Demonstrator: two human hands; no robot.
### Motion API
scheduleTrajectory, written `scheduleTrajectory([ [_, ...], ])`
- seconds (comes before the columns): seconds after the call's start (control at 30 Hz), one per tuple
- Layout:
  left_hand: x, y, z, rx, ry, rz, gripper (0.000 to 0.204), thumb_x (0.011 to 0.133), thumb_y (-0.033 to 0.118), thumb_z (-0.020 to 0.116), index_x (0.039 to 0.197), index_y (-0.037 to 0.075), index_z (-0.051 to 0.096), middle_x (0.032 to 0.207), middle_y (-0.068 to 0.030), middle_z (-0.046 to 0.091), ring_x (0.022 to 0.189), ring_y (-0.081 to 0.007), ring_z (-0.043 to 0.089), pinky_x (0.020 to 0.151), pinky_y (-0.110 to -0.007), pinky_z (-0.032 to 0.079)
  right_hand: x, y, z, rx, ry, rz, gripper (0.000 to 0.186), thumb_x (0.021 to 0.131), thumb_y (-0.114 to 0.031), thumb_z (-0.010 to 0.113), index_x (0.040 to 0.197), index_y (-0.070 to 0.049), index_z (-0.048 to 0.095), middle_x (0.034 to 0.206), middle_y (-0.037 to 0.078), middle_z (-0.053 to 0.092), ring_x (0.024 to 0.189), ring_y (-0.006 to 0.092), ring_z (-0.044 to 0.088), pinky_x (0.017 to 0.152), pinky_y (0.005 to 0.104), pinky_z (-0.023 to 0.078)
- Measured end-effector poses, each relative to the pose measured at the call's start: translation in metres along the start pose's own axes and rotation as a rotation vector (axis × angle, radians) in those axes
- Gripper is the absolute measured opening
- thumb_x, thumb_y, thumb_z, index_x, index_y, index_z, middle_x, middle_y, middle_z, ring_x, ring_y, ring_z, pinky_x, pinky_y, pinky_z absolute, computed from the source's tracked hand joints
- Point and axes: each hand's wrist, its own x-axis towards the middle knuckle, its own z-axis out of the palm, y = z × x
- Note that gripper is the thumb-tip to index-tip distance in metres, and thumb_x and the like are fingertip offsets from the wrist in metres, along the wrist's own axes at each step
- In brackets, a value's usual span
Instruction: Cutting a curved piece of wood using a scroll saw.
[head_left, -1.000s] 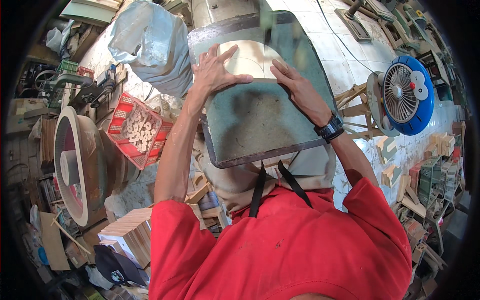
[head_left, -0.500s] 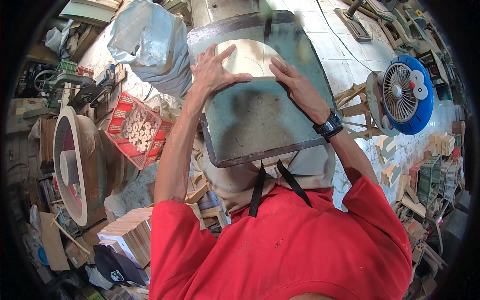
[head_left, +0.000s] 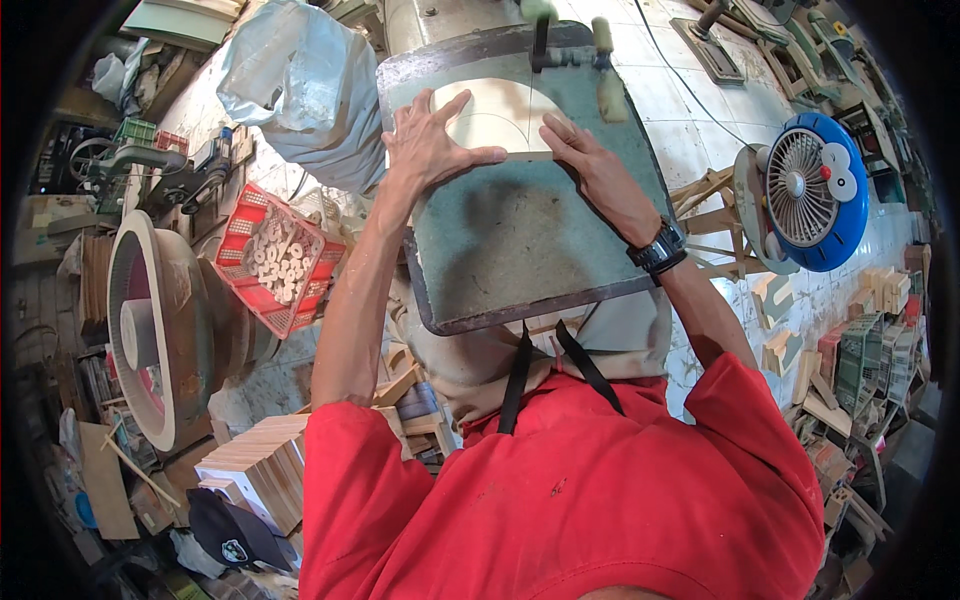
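A pale semicircular board [head_left: 498,105] with drawn lines lies on the greenish machine table [head_left: 500,250]. My left hand [head_left: 430,145] rests on the board's left part, fingers spread over its top and thumb along the near edge. My right hand [head_left: 590,165] lies at the board's right near corner, fingers extended and fairly flat, with a black watch on that wrist. Just beyond the board, a dark machine guide fitting [head_left: 550,55] with pale handles stands over the table; its blade is too small to make out.
Left are a wrapped pale plastic bundle [head_left: 290,80], a red crate [head_left: 230,240] of small wooden rings, a large round machine part [head_left: 140,330] and stacked boards [head_left: 260,460]. Right are a blue fan [head_left: 830,190], a cable and wooden pieces [head_left: 880,290] on the tiled floor.
The board and both my hands have edged very slightly away from me, toward the guide fitting. The fitting beyond the board shows more clearly now.
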Motion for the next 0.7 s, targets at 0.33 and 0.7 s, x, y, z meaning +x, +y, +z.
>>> scheduleTrajectory([
  [0.33, -0.0046, -0.0002, 0.0044, -0.008, 0.043, -0.007, 0.114, 0.048, 0.088, 0.076, 0.141, 0.024, 0.061, 0.150, -0.0241, 0.043, 0.136, -0.0486, 0.041, 0.097, -0.073, 0.037, 0.0032, 0.0082, 0.0018, -0.051, 0.012, -0.057, 0.055, 0.096, 0.003, 0.053, 0.148, -0.015, 0.049, 0.153, 0.011, 0.048, 0.137, 0.0340, 0.049, 0.111, 0.0412, 0.044],
  [0.7, -0.0097, 0.0036, 0.0038, 0.045, 0.108, -0.019, 0.113, 0.048, 0.088, 0.076, 0.141, 0.025, 0.061, 0.136, -0.0181, 0.051, 0.126, -0.0448, 0.047, 0.090, -0.066, 0.041, 0.0074, 0.0119, 0.0029, -0.117, 0.024, -0.088, 0.058, 0.095, 0.004, 0.054, 0.149, -0.016, 0.047, 0.154, 0.010, 0.047, 0.138, 0.0333, 0.048, 0.118, 0.0424, 0.038],
])
